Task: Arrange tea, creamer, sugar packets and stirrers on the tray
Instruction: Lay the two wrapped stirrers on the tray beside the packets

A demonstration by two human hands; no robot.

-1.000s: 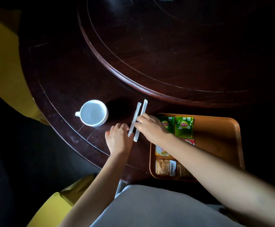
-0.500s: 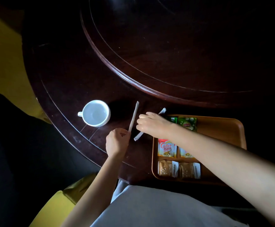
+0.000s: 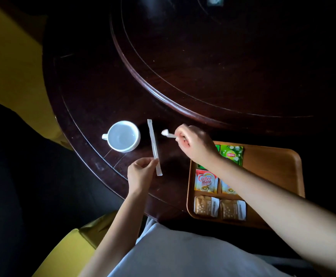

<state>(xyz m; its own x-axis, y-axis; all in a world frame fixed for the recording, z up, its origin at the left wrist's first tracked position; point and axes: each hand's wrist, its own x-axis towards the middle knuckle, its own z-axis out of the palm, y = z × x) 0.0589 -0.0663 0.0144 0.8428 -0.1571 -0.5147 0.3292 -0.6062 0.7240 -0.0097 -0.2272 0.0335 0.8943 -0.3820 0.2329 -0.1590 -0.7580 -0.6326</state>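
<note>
My left hand [image 3: 141, 173] pinches a long white wrapped stirrer [image 3: 153, 144] near its lower end, held upright above the dark table. A second wrapped stirrer [image 3: 168, 134] is gripped in my right hand [image 3: 195, 145]; only its left tip shows. The orange tray [image 3: 273, 172] lies to the right, under my right forearm. On it are green Lipton tea bags [image 3: 231, 154], Coffee mate creamer packets [image 3: 205, 180] and two brown sugar packets [image 3: 219, 207]. One tea bag and one creamer packet are partly hidden by my arm.
A white cup [image 3: 123, 136] stands on the table left of the stirrers, handle to the left. A raised round turntable [image 3: 223, 66] fills the table's middle. Yellow chair seats [image 3: 9, 62] flank the table edge at left and near my lap.
The two stirrers lay side by side under both hands; now each hand holds one and they are apart. My right hand has lifted and swung its stirrer to point left.
</note>
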